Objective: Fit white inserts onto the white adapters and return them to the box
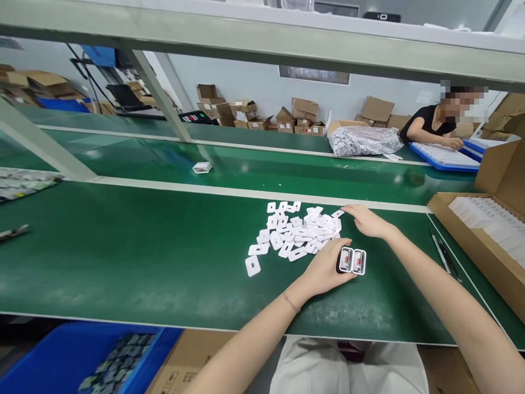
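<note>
Near the front of the green table, my left hand (328, 268) is closed around two small white open-ended housings (352, 261), standing side by side with red and metallic parts inside. A dark piece shows between the palm and the housings. My right hand (366, 219) reaches to the right edge of a loose pile of white plates (303, 232), each with a small slot. Its fingertips touch a single white plate (338, 214) at the upper right of the pile. Several more plates lie scattered to the pile's left.
An open cardboard box (463, 227) of white parts stands at the right, with tweezers (445, 256) beside it. One white housing (202, 167) sits on the belt. Beyond are a plastic bag (363, 141) and a person (430, 123) at blue trays (447, 157). A metal shelf beam crosses above.
</note>
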Tool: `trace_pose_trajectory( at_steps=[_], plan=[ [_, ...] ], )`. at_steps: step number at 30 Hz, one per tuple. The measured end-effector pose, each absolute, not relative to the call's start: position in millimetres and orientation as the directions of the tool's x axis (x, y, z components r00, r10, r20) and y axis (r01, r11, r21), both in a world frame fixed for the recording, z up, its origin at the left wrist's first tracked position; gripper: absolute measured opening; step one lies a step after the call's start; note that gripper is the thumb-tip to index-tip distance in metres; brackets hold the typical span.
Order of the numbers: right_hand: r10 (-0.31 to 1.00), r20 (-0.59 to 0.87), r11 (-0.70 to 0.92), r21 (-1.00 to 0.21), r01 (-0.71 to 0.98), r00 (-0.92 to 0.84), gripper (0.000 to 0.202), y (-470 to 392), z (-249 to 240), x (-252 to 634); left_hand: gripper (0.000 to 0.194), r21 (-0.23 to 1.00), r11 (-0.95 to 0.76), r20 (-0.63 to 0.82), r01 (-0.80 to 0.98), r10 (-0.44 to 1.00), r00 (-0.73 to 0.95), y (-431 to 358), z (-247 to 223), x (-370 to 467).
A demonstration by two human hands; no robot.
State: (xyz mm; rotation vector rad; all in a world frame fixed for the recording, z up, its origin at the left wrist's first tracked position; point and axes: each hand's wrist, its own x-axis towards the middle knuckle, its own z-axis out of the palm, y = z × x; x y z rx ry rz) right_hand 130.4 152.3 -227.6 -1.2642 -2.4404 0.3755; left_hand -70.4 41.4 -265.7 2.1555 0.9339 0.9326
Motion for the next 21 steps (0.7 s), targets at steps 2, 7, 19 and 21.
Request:
trace_pose_trajectory(
  at_steps=[2, 7, 19, 21],
  plan=[
    [0.810, 0.178, 0.579, -0.389, 0.717, -0.558, 0.060, 169.7, -236.3, 111.6, 0.064, 0.738, -0.571, 0.345, 0.360, 0.777, 0.527, 40.1, -265.1, -72.4],
    [0.845, 0.163, 0.525, -0.440, 0.729, -0.510, 0.029, 185.1, -244.2, 96.7, 0.061, 0.744, -0.585, 0.343, 0.322, 0.749, 0.567, 41.5, -264.9, -75.3],
    [0.936, 0.272, 0.350, -0.795, 0.496, -0.224, 0.042, 80.5, -216.7, 190.7, 0.048, 0.802, -0.509, 0.289, 0.312, 0.789, 0.542, 46.5, -265.7, -66.0],
    [0.938, 0.266, 0.337, -0.852, 0.401, -0.223, 0.038, 57.7, -210.6, 191.4, 0.051, 0.814, -0.493, 0.279, 0.307, 0.796, 0.538, 46.0, -269.5, -61.0]
  ],
)
